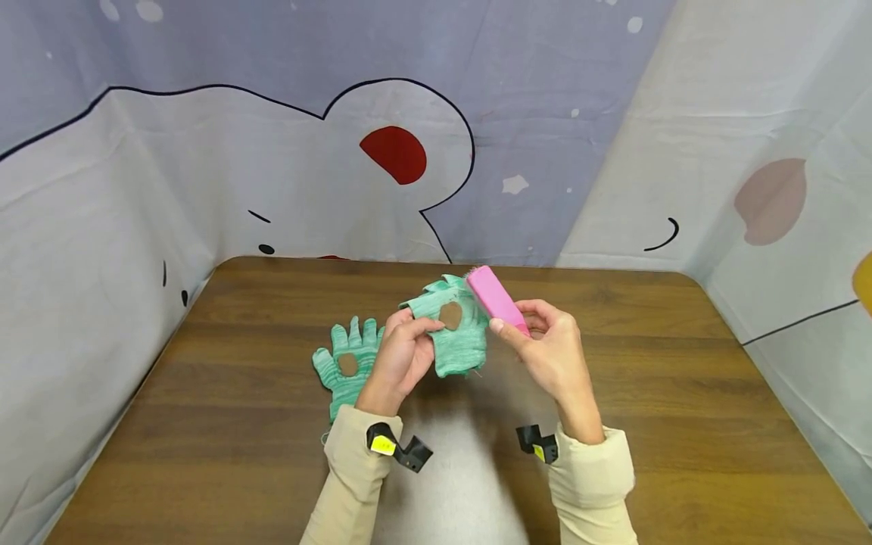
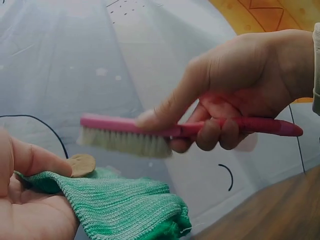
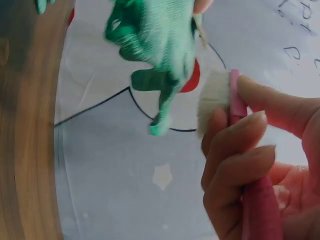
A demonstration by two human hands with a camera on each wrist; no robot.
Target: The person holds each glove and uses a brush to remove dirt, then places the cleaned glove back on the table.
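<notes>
My left hand (image 1: 406,350) pinches a green knitted glove (image 1: 459,348) above the table, thumb on top beside a round brown patch (image 1: 451,315). The glove's fingers dangle away from me in the right wrist view. In my right hand (image 1: 555,352) is a pink brush (image 1: 496,299) with pale bristles (image 2: 125,142), its handle gripped by curled fingers and the thumb along its back. The bristles face the glove; in the left wrist view they hang a little above it, apart from the cloth. A second green glove (image 1: 346,378) with a similar brown patch lies flat beside my left hand.
The brown wooden table (image 1: 681,393) spreads under both hands. A printed cloth curtain (image 1: 286,166) stands around its back and sides. Each sleeve cuff carries a black wrist mount, the left one (image 1: 398,446) near the second glove.
</notes>
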